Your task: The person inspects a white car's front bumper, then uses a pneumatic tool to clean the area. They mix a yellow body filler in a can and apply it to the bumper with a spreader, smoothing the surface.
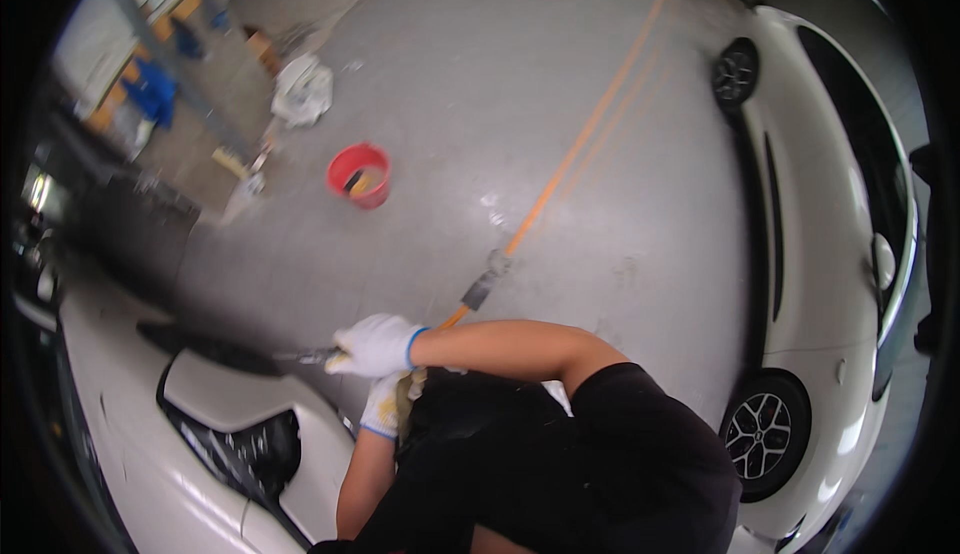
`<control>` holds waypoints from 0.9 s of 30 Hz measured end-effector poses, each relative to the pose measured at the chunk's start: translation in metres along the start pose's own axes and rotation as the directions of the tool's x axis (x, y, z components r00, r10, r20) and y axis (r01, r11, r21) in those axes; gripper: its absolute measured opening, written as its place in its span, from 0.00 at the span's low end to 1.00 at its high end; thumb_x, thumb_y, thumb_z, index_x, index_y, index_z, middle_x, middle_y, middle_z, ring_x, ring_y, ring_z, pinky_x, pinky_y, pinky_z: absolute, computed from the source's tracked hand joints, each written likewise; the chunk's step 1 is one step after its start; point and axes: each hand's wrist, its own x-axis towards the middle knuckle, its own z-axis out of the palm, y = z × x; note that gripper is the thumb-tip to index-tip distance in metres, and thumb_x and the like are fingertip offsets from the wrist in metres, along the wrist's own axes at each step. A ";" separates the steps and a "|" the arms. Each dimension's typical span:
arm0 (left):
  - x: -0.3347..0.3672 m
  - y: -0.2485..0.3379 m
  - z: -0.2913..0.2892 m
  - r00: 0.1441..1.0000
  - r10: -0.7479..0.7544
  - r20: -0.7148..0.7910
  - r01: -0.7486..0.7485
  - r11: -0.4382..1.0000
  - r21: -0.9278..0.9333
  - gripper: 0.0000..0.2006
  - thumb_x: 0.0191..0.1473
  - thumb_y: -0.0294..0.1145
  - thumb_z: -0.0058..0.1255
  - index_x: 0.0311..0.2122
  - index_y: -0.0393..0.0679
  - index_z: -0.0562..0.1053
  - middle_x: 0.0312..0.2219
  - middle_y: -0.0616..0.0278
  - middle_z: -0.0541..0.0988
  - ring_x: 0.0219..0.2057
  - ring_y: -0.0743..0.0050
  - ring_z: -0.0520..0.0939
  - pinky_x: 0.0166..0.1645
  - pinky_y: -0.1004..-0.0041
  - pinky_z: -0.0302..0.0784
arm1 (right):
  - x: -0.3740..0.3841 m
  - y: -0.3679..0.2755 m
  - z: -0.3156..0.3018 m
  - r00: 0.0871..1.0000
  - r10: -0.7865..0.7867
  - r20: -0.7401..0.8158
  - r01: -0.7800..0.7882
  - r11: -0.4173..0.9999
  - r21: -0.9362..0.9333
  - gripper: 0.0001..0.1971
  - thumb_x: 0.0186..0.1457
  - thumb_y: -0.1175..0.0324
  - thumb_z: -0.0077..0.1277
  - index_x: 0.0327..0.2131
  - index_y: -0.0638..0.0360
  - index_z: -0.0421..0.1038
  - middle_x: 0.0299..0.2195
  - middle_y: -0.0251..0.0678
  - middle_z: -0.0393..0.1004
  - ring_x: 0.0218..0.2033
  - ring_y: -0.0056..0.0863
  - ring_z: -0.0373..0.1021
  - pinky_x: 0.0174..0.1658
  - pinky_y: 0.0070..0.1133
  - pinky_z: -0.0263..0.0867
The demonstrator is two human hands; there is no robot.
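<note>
My right hand (378, 345), in a white knit glove with a blue cuff, is closed around a slim metallic tool (314, 357) whose kind I cannot make out. The tool points left toward a long dark opening (215, 346) at the front of a white car (140, 434). Under my right forearm is my left hand (381, 409), also in a white glove. A khaki, cloth-like thing (408, 394) shows beside it. Its fingers are hidden, so what it holds does not show. A black headlight-shaped part (250, 451) lies in the car's front nearby.
A red bucket (336, 166) with a brush-like thing inside stands on the grey floor (450, 94). Beyond it lies a white plastic bag (302, 91). An orange line (590, 139) crosses the floor. Another white car (825, 304) is parked along the right.
</note>
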 end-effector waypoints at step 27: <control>0.088 0.207 0.123 0.718 0.144 -0.681 -0.601 0.621 -0.503 0.25 0.65 0.59 0.49 0.43 0.42 0.71 0.30 0.55 0.82 0.13 0.80 0.70 0.12 0.77 0.62 | -0.025 0.411 -0.490 0.557 -0.194 -0.807 -0.595 0.584 -0.551 0.34 0.64 0.41 0.51 0.60 0.63 0.71 0.62 0.50 0.69 0.63 0.45 0.64 0.65 0.34 0.63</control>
